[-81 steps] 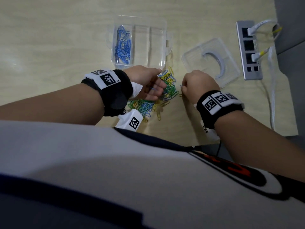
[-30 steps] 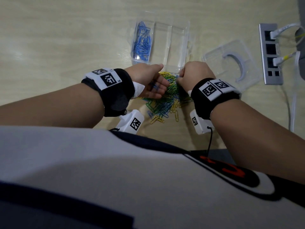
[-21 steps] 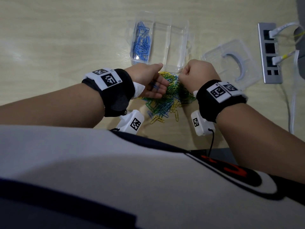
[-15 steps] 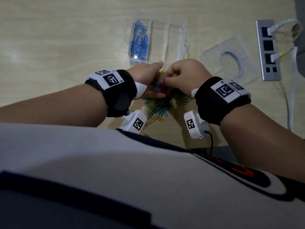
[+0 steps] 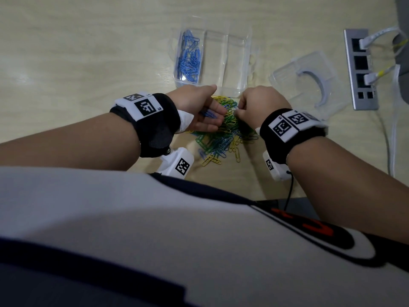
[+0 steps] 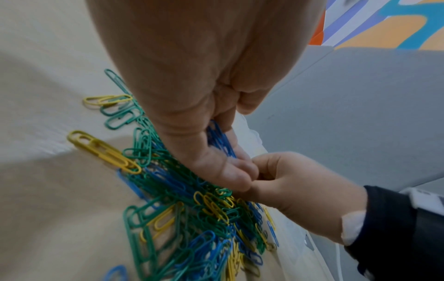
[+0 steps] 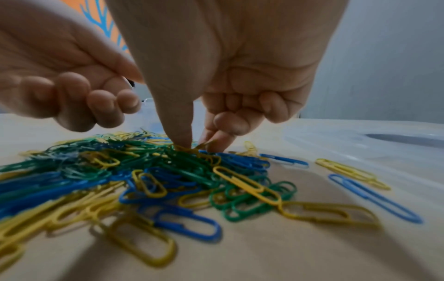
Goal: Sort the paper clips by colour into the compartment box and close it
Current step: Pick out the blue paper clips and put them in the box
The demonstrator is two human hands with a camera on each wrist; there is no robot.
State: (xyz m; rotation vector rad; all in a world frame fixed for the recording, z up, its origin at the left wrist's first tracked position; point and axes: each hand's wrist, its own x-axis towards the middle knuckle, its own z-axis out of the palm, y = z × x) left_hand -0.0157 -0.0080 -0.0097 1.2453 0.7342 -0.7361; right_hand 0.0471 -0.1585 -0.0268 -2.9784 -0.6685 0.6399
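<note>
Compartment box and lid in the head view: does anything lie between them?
No: between the compartment box and the lid there is only bare table, per the head view.

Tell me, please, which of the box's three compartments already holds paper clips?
The leftmost compartment of the compartment box: it alone holds blue paper clips, while the middle and right ones beside it hold nothing.

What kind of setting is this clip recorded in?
Probably an office desk: a pale wood-look desktop with a built-in socket strip and plugged cables, grey partition panels behind, and paper clips being sorted.
</note>
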